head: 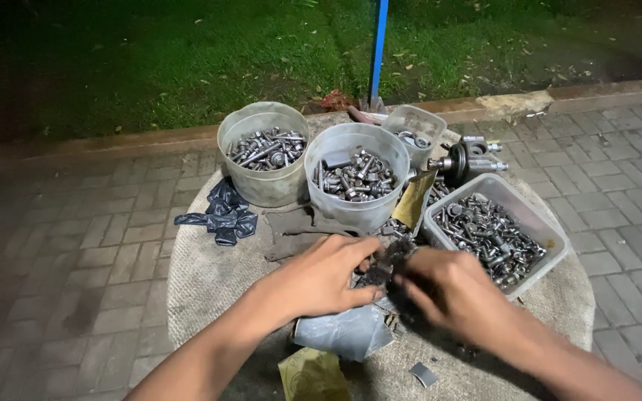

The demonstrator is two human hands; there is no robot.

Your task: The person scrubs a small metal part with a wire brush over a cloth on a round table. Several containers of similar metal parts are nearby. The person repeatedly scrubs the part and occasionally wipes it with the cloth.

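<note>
Both hands dig in a dark pile of small bolts [382, 269] near the tabletop [202, 278] middle. The left hand [321, 278] pinches some; the right hand [451, 289] is blurry, so I cannot tell its grip.

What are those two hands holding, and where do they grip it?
Both the left hand and right hand pinch a dark clump of small parts; exact hold unclear.

Night scene outdoors: grey interlocking brick pavement [76, 245], low concrete kerb [514, 102], dark leaf-strewn green grass [187, 52], upright blue metal pole [378, 48], round rough concrete table [202, 275].
</note>
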